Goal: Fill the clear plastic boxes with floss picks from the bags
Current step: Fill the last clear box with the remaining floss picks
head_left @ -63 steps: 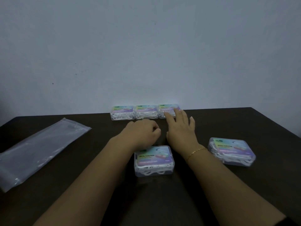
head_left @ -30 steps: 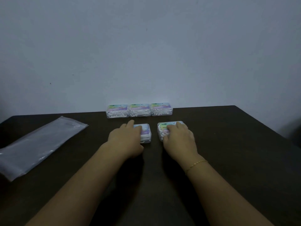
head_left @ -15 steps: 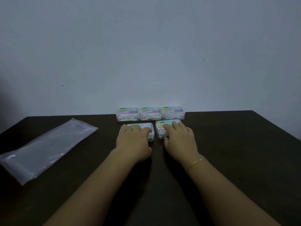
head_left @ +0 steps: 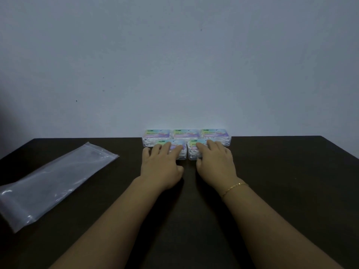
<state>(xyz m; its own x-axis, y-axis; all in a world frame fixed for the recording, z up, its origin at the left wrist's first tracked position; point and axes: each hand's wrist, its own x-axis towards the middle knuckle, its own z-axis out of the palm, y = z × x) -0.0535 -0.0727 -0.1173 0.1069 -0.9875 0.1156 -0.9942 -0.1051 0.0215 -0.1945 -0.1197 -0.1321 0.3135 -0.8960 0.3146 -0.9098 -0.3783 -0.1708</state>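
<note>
Table (head_left: 272, 191), dark and wide, carries a flat clear bag (head_left: 52, 183) well off to your left, and three closed boxes (head_left: 186, 133) of floss picks sit side by side along its far edge against the wall. Just in front of them lie two more boxes, close together: your left hand (head_left: 161, 167) rests its straight fingers on the left box (head_left: 175, 147), and your right hand (head_left: 215, 166) does likewise on the right box (head_left: 194, 150). A thin gold bracelet (head_left: 234, 188) circles your right wrist.

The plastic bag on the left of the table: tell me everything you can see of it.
The plastic bag is clear, long and rectangular, with a zip strip at its far end. It lies flat and slack, angled on the dark table, looking empty or nearly so. Nothing touches it; both hands and the boxes are well to its right.
</note>
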